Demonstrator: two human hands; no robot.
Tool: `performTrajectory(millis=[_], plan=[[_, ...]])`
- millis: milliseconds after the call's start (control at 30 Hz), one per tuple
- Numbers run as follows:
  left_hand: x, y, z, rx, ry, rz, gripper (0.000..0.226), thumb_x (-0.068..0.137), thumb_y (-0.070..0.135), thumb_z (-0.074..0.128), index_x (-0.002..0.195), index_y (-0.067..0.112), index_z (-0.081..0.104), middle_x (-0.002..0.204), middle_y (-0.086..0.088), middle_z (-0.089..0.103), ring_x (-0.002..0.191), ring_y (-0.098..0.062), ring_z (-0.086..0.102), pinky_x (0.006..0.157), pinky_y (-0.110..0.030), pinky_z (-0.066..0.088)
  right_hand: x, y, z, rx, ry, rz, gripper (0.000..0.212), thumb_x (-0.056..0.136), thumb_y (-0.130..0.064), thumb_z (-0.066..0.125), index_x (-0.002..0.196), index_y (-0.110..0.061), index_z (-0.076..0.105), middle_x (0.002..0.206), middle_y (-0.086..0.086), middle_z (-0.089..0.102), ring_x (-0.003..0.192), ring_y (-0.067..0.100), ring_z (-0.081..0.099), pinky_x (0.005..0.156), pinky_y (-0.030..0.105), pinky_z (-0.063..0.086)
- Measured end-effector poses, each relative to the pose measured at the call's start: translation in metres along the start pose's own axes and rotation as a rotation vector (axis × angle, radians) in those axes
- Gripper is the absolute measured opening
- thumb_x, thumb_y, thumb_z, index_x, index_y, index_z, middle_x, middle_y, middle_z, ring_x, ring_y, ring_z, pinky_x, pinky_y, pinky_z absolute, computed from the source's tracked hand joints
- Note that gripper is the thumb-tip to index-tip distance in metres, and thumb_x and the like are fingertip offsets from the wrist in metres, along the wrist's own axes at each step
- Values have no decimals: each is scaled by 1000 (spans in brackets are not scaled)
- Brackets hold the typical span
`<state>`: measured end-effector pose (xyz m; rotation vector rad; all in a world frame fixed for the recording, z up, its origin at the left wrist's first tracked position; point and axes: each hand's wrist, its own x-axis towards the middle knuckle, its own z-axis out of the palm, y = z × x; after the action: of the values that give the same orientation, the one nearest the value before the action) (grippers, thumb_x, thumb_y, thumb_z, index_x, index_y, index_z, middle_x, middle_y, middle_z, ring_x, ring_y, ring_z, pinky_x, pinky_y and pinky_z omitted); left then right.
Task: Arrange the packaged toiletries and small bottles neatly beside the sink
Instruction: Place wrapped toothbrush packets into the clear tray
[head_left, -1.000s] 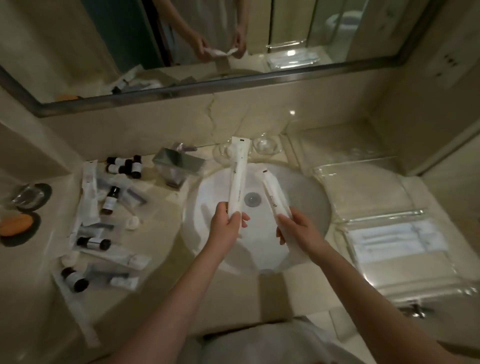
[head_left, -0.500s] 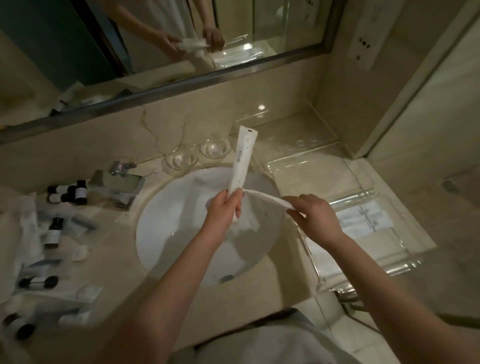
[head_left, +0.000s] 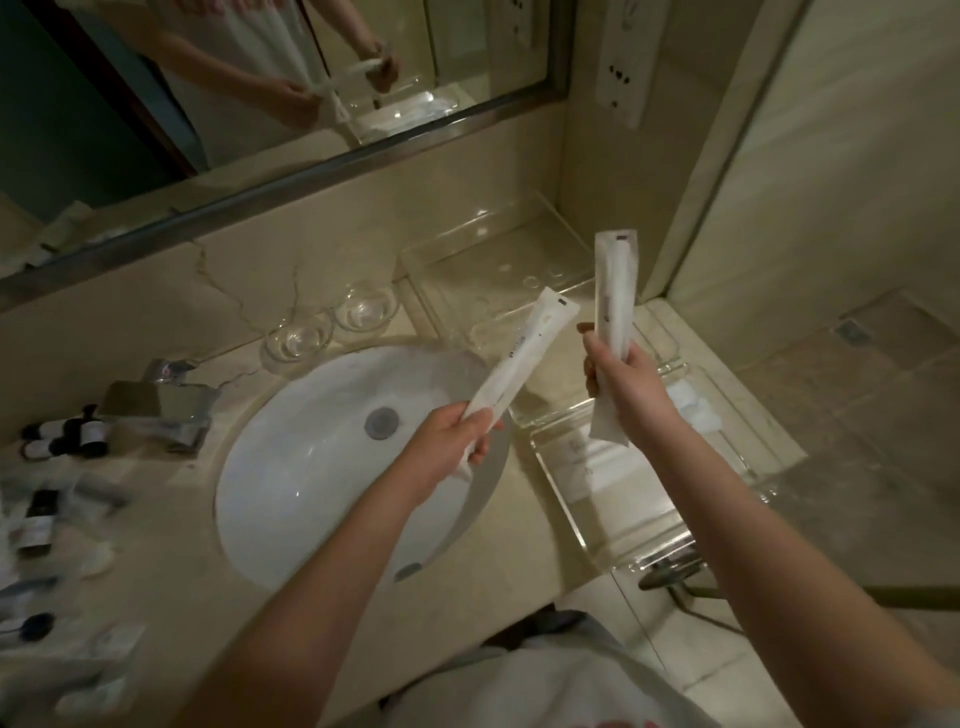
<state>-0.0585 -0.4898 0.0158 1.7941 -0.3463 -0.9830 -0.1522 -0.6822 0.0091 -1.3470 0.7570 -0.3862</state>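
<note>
Left grip is closing around the near end of a white packet, angling it over the sink. Right grip is clutching a second packet upright above the clear tray. Small bottles are lying scattered on the tabletop, far left.

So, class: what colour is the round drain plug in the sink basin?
Grey, a round metal drain plug; the head view shows it.

We find the small bottles at the left edge blurred and cut off, their labels unreadable
</note>
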Motion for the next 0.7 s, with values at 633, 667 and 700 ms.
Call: performTrajectory(millis=[633,667,700], plan=[[12,1,15,421,92,157,22,93,9,47,109,8,62,82,-6,66,64,-18,59,61,-29,46,4,13,-14,294,16,207,22,88,-31,62,99,-13,54,64,-1,50,44,10,41,46,21,38],[11,4,14,169,-4,35,21,94,6,45,106,6,62,73,-3,66,55,-13,55,55,-25,44,5,16,-19,357,-16,224,26,88,-34,61,104,-16,51,66,-1,49,44,9,41,45,20,38],[10,8,13,-19,-106,-51,21,94,4,43,105,4,62,66,-1,64,48,-10,52,50,-21,42,6,18,-22,407,-42,246,29,86,-37,62,104,-18,51,68,-2,48,43,8,40,45,19,38]])
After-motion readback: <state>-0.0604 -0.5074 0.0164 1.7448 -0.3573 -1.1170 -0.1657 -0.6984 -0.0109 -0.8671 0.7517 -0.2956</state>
